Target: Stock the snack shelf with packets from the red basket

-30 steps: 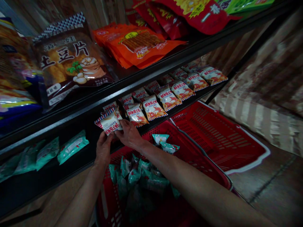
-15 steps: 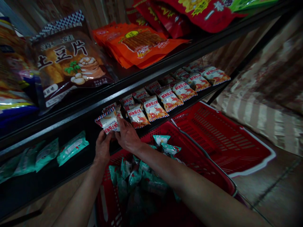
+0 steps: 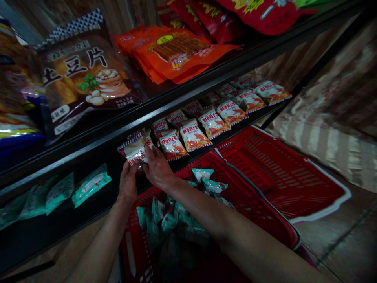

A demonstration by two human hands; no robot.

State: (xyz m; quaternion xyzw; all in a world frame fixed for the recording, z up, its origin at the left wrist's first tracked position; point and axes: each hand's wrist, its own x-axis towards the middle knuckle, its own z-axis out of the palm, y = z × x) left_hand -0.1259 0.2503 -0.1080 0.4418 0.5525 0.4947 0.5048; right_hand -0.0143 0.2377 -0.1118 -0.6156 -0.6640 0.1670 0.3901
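Note:
A small white snack packet point(image 3: 136, 151) with red print and striped ends is at the left end of a row of similar packets point(image 3: 193, 133) on the lower shelf. My left hand point(image 3: 129, 182) pinches its near edge, thumb on top. My right hand point(image 3: 158, 167) grips its right side, fingers bent over the front. The packet's underside is hidden, so I cannot tell whether it touches the shelf. Below my forearms, a red basket point(image 3: 265, 220) holds a heap of green snack packets point(image 3: 169, 222).
Several green packets point(image 3: 92, 184) lie on the lower shelf to the left. The upper shelf edge point(image 3: 97, 127) runs above my hands, carrying a brown bag point(image 3: 88, 78), orange bags point(image 3: 179, 51) and red bags point(image 3: 259, 15). Another red basket point(image 3: 312, 188) stands at the right.
Both hands stay at the same packet, which has tipped slightly away from me. The view has shifted a little; nothing has been let go.

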